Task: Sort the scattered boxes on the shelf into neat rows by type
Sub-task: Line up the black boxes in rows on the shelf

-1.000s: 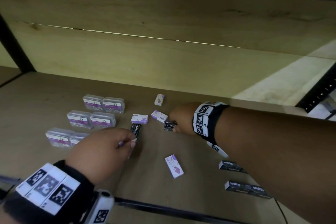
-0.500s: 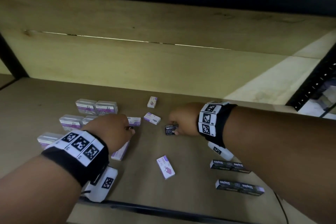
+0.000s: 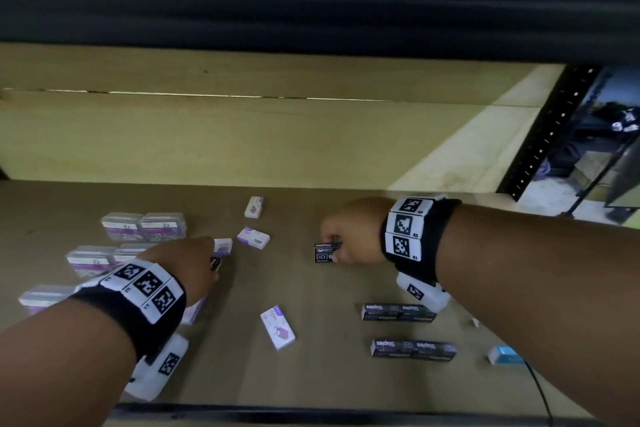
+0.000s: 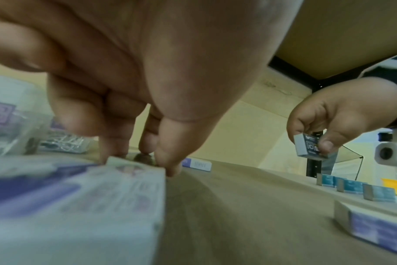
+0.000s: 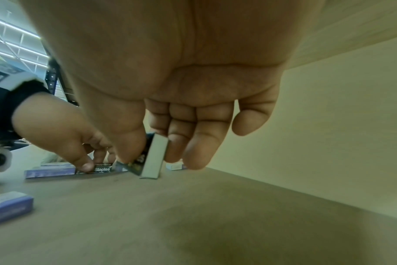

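While hands (image 3: 349,236) pinch two, four black boxes (image 3: 398,312) rowed.

"Staples" on the black boxes (image 3: 398,311)

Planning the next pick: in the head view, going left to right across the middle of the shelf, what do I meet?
Clear cases → left hand → purple-white box → black staples box → right hand.
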